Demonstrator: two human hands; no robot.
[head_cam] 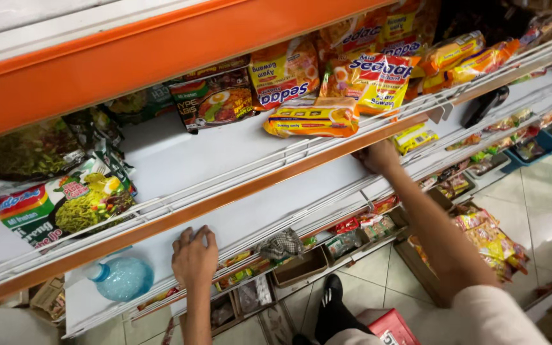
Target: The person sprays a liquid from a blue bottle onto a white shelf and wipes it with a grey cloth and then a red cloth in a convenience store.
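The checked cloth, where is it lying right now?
In the head view the checked cloth lies bunched on the front wire rail of the white shelf, between the left hand and the right hand.

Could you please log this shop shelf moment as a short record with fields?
setting: white shop shelf with an orange edge
left hand: flat on the shelf, holding nothing
right hand: reaching under the shelf above, grip hidden
near left hand: blue plastic bottle, checked cloth
shelf above: yellow noodle packet, green noodle packet
floor: pale tiles, red box
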